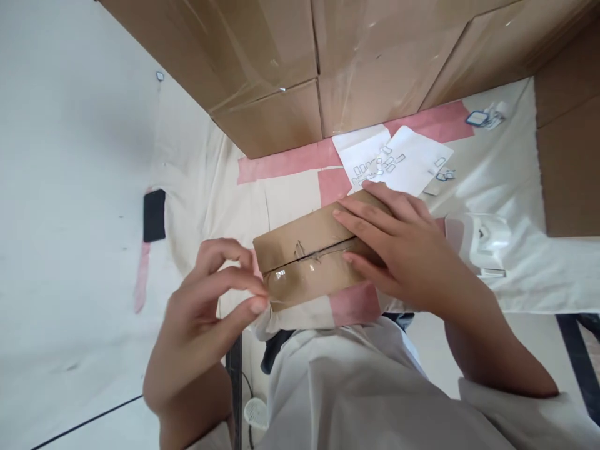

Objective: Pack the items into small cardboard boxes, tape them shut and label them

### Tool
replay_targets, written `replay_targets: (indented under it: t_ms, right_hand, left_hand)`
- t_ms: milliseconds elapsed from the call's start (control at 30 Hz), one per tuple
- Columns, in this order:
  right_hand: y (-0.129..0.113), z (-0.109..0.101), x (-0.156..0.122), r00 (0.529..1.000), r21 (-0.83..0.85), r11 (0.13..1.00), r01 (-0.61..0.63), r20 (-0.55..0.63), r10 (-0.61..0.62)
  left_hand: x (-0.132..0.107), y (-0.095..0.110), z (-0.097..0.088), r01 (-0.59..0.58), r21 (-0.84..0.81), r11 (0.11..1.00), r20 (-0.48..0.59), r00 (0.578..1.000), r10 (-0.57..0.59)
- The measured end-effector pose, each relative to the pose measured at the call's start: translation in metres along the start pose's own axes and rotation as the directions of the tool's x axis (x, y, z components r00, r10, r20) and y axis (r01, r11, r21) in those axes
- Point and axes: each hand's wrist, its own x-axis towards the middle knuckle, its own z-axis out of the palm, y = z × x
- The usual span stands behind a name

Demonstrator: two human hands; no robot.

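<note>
A small brown cardboard box [300,250] lies on the white and pink cloth-covered table [290,194] right in front of me, its two top flaps meeting in a seam. My right hand [398,244] lies flat on the box's right half, fingers stretched out and pressing the flaps down. At the box's left end my left hand [210,300] has thumb and fingers pinched together on a strip of clear tape [281,278] that runs over the box's near edge.
Large brown cartons [300,69] are stacked behind the box, and another carton [567,144] is at the right. White sheets with small labels [394,159] lie behind the box. A clear tape dispenser [482,240] sits at the right. A black object [154,215] is at the left.
</note>
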Motion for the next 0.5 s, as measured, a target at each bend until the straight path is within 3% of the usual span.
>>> replay_targets:
  t_ms: [67, 133, 400, 500]
  right_hand:
    - [0.000, 0.007, 0.001, 1.000, 0.007, 1.000, -0.013, 0.004, 0.013]
    - [-0.001, 0.010, -0.001, 1.000, 0.015, 1.000, -0.017, -0.014, 0.017]
    - [0.002, 0.011, -0.002, 0.999, 0.047, 0.999, -0.011, -0.038, 0.013]
    - [0.003, 0.012, -0.001, 0.999, 0.066, 0.998, -0.016, -0.032, 0.018]
  left_hand:
    - [0.013, -0.003, -0.003, 0.004, 0.032, 0.999, 0.118, 0.993, -0.008]
    - [0.022, -0.007, 0.001, 0.015, 0.122, 0.992, 0.165, 0.986, -0.036]
    - [0.029, -0.018, 0.014, 0.026, 0.338, 0.941, 0.124, 0.990, -0.072]
    - [0.030, -0.022, 0.015, 0.089, 0.374, 0.923, 0.095, 0.986, -0.133]
